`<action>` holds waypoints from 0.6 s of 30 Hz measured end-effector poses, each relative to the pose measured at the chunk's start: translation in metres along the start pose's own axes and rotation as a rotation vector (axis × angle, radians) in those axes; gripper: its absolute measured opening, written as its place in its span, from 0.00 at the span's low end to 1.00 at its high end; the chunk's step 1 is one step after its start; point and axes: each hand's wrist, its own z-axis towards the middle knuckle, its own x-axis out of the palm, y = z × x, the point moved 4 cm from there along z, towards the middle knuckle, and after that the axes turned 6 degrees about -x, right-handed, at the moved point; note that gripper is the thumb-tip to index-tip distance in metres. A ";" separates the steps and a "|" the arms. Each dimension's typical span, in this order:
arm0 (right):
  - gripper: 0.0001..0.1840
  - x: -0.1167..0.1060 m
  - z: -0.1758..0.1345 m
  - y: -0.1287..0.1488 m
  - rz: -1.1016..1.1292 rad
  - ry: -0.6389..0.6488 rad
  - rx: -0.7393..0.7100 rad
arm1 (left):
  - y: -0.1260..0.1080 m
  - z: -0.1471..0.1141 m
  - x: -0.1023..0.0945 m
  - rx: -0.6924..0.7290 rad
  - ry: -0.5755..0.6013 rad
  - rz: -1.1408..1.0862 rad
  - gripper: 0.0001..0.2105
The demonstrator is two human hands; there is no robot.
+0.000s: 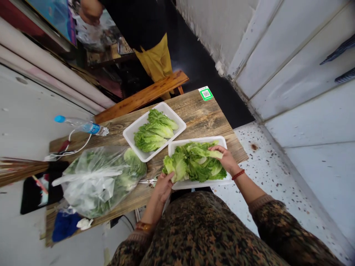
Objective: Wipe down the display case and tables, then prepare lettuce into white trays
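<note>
My left hand (164, 184) pinches a broad lettuce leaf (178, 167) at the near left corner of a white tray (197, 184). On the other side of that tray, my right hand (226, 159) grips the pale stem end of a long lettuce leaf (203, 150). Loose green leaves (201, 171) lie beneath both hands in the tray. Just beyond, to the left, a second white tray (128, 132) holds lettuce (155, 131) laid side by side. Scissors (149, 181) rest on the table by my left hand, partly hidden.
A clear plastic bag (97, 181) of greens covers much of the wooden table (219, 125) on the left. Behind it lies a water bottle (88, 126) near a white cable. A blue cloth (65, 225) is at the near left corner. Another person (138, 22) stands beyond the bench (146, 92).
</note>
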 end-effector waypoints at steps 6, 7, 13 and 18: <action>0.14 0.006 -0.014 -0.012 0.300 -0.038 0.065 | 0.003 -0.002 0.015 0.004 0.035 -0.003 0.20; 0.14 0.007 -0.016 -0.011 0.341 -0.032 0.073 | 0.004 -0.002 0.018 0.004 0.039 -0.001 0.20; 0.10 0.008 -0.018 0.004 0.391 0.020 -0.013 | 0.006 -0.006 0.035 0.010 0.064 0.014 0.21; 0.10 0.034 -0.024 0.023 -0.185 0.142 -0.371 | 0.012 -0.008 0.046 0.004 0.077 0.024 0.22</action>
